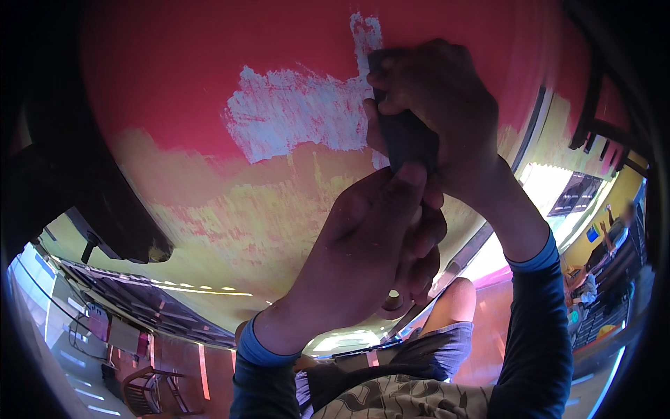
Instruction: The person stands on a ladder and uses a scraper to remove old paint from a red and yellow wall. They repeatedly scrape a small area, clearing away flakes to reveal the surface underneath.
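Before me a surface painted red above and yellow below bears a pale, rough-edged patch. My right hand grips the upper part of a dark flat tool, close to the right edge of that patch. Lower down, my left hand is closed around the tool's near end, its thumb pressed along the piece. A rounded end with a hole shows beneath my left hand; it may be a handle's end. Fingers and shadow hide much of the tool, so its exact kind is unclear.
A dark wooden beam or frame stands out on the left. Far below it is a wooden chair on a reddish floor. At the far right, a person is near a blue bucket by a yellow wall.
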{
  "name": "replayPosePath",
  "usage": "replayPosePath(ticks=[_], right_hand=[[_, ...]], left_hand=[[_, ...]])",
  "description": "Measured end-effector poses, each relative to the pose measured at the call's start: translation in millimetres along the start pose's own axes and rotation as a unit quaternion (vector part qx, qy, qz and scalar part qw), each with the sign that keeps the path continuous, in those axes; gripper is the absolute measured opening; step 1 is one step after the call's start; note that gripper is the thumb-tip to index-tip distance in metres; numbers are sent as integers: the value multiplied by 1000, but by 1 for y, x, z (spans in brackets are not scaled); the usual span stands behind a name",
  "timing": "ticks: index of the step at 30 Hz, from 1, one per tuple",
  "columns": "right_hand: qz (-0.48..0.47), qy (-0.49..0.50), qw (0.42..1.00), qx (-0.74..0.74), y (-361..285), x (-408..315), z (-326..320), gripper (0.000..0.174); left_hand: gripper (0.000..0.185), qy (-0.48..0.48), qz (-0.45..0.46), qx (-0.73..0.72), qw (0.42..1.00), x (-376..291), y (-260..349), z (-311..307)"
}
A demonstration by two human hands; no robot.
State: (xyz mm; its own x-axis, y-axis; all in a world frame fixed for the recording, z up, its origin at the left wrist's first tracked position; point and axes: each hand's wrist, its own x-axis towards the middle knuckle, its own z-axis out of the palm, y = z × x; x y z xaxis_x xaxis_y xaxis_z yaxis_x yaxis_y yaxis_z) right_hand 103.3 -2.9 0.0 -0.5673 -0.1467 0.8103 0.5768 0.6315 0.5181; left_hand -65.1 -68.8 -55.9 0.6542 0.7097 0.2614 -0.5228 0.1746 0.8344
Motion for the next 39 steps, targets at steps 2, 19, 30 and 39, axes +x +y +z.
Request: replayPosePath(ticks=[2,19,30,39], right_hand=[[-34,11,999,6,2,1,0,30],[-22,41,999,7,9,10,7,34],[-3,-7,1000,26,15,18,-4,32],[9,-33,999,26,14,17,-11,33]], left_hand=[[31,22,12,25,999,1,-1,3],[35,5,3,57,998,8,7,1],[31,16,60,66,996,10,12,13],[30,15,44,52,998,11,8,13]])
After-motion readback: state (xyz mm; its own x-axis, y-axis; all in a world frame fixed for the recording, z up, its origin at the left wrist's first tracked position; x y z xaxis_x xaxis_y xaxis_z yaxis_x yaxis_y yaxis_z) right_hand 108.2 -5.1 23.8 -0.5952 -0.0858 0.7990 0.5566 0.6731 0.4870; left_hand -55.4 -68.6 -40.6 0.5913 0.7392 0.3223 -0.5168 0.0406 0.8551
